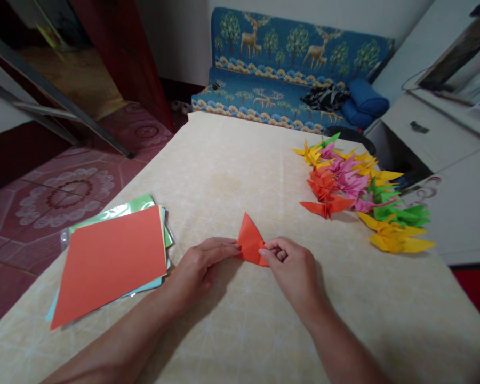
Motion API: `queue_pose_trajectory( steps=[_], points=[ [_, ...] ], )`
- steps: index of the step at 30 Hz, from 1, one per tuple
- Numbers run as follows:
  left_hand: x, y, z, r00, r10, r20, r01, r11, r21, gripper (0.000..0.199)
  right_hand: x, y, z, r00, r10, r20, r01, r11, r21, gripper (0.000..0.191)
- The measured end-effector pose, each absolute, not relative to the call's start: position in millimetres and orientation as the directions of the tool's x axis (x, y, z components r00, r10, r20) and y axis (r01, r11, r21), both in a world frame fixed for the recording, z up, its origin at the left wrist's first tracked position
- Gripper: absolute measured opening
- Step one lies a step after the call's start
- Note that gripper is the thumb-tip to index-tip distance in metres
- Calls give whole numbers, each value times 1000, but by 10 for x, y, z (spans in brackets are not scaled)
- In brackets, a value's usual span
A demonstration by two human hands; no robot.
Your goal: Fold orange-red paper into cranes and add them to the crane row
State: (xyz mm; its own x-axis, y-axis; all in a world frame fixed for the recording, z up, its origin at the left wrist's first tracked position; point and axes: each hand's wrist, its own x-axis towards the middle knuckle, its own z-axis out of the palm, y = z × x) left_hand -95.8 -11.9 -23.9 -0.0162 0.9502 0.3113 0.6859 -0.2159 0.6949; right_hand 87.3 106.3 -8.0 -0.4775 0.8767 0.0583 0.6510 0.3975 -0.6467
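Observation:
A partly folded piece of orange-red origami paper [250,240] lies on the table between my hands, one pointed corner facing away from me. My left hand [206,261] rests its extended fingertips on the paper's left edge, palm down. With thumb and curled fingers, my right hand [290,264] pinches the paper's right edge. To the left is a stack of square paper with an orange-red sheet [114,261] on top. Folded paper cranes in orange-red [327,205], pink [350,178], green [402,214] and yellow [398,236] sit grouped at the right.
A pale patterned cloth covers the table [224,176]. Beyond its far edge stands a blue bench [272,80] with a deer pattern. A white cabinet [432,138] is at the right, and a metal ladder [56,112] leans at the left.

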Motion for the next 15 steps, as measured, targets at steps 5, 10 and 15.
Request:
queue_pose_trajectory(
  steps=[5,10,15],
  points=[
    [-943,-130,-243,43,943,331,732,-255,632,61,847,1059,-135,-476,870,128,662,451,-599,7],
    [-905,-140,-220,46,944,326,768,-243,592,59,851,1052,-164,-484,853,196,664,504,-552,9],
    [-867,-117,-232,32,928,372,769,-261,584,53,844,1045,-151,-499,843,202,683,525,-508,8]
  ],
)
